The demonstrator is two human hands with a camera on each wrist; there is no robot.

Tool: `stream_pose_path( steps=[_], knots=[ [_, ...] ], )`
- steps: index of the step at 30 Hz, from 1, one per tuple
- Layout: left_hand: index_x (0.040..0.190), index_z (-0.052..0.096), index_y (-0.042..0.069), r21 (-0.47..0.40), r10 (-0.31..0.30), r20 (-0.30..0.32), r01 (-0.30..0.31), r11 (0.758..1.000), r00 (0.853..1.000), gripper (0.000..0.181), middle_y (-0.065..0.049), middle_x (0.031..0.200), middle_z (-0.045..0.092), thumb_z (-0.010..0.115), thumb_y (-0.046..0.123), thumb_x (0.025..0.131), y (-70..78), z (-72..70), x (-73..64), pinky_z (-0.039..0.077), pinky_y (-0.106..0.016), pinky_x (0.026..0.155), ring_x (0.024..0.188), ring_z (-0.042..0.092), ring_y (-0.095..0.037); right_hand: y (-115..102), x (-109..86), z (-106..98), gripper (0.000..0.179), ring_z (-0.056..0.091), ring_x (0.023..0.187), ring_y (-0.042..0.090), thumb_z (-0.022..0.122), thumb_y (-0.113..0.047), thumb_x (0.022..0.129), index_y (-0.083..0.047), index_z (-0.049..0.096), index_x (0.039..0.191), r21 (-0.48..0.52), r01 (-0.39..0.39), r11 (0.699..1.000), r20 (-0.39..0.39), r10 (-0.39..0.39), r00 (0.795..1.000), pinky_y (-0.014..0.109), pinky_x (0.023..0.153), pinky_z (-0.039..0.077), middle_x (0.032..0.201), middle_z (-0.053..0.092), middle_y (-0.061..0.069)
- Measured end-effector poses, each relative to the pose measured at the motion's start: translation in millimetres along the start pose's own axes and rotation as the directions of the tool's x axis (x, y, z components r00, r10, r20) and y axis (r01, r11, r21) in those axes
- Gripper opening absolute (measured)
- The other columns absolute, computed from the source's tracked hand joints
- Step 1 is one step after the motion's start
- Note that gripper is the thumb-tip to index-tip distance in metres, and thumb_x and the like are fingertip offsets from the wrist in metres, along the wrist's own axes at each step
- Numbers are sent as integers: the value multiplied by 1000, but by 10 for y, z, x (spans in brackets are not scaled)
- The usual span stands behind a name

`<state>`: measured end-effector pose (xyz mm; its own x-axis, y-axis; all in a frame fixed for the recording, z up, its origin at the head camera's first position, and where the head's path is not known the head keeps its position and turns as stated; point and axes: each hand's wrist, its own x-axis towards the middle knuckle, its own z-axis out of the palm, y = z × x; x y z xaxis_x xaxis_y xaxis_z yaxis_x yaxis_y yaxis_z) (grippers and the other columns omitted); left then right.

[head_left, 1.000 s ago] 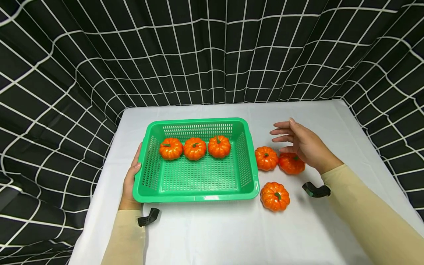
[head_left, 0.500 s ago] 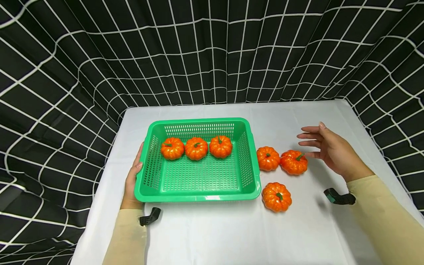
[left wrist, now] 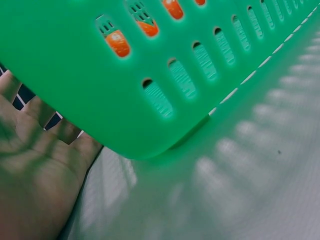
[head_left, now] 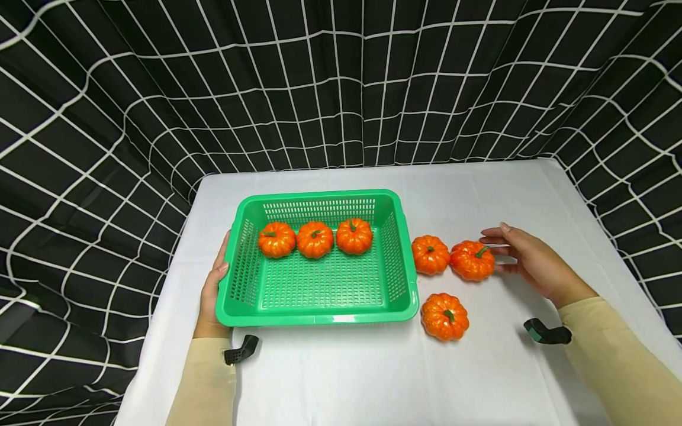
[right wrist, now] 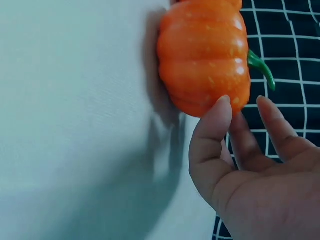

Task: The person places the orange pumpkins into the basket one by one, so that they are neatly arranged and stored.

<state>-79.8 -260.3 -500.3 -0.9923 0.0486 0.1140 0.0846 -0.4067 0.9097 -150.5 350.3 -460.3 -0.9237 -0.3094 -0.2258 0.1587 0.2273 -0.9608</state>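
A green slotted plastic basket [head_left: 319, 318] stands on the white table, with three small orange pumpkins [head_left: 315, 239] in a row inside. My left hand [head_left: 212, 293] rests against the basket's left wall, thumb at the rim; in the left wrist view its fingers run behind the corner, tips hidden. To the right of the basket lies a shiny pumpkin [head_left: 472, 261] with a green stem. My right hand [head_left: 533, 260] reaches it from the right, fingers loosely bent. In the right wrist view the thumb tip overlaps the lower edge of that pumpkin [right wrist: 205, 60].
Two more pumpkins lie outside the basket: one [head_left: 430, 255] between its right wall and the pumpkin near my hand, another [head_left: 444, 317] closer to me. A black curtain [head_left: 341, 83] with white grid lines surrounds the table [head_left: 341, 373] at the back and sides.
My right hand first moved right, away from above the stemmed pumpkin, uncovering it, then came down low beside its right side. The left hand and basket hold still.
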Motion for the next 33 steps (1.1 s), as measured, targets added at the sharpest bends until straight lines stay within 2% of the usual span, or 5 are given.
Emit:
stream_pose_path(
  steps=[7, 11, 15, 20, 33],
  knots=[
    [177, 18, 23, -4, 1, -2, -1, 1000, 1000, 71, 5, 181, 18, 17, 11, 107, -6, 0, -8, 25, -31, 126, 163, 16, -17, 27, -28, 97, 42, 59, 119, 14, 45, -43, 118, -15, 66, 142, -92, -55, 994, -56, 50, 997, 35, 86, 61, 136, 62, -10],
    [177, 19, 24, 8, -5, -18, 5, 1000, 1000, 71, 6, 181, 19, 18, 12, 107, -4, 1, -10, 25, -31, 125, 163, 17, -16, 45, -26, 162, 56, 56, 118, 14, 56, -43, 114, -4, 52, 155, -153, -121, 981, -74, 111, 991, 36, 87, 60, 145, 54, 4],
    [177, 20, 24, 17, -5, -26, 5, 1000, 1000, 71, 6, 180, 19, 18, 13, 107, -3, 1, -10, 26, -30, 125, 163, 17, -15, 81, -15, 232, 67, 58, 114, 16, 69, -37, 109, -3, 44, 161, -209, -151, 966, -78, 138, 987, 36, 84, 60, 151, 47, 17],
    [177, 19, 23, 5, 6, -10, -6, 1000, 1000, 71, 4, 181, 18, 17, 11, 107, -5, -2, -3, 25, -30, 125, 163, 17, -16, 120, -20, 301, 75, 56, 113, 24, 80, -28, 102, -6, 42, 163, -246, -149, 958, -89, 131, 987, 33, 81, 59, 152, 46, 21],
    [177, 18, 23, -6, 11, 13, -11, 1000, 1000, 71, 3, 181, 18, 17, 11, 107, -9, -15, 6, 25, -31, 125, 163, 17, -18, 121, -45, 330, 71, 57, 110, 21, 78, -17, 103, 0, 41, 161, -220, -89, 971, -105, 67, 992, 33, 81, 62, 149, 47, 24]
  ],
)
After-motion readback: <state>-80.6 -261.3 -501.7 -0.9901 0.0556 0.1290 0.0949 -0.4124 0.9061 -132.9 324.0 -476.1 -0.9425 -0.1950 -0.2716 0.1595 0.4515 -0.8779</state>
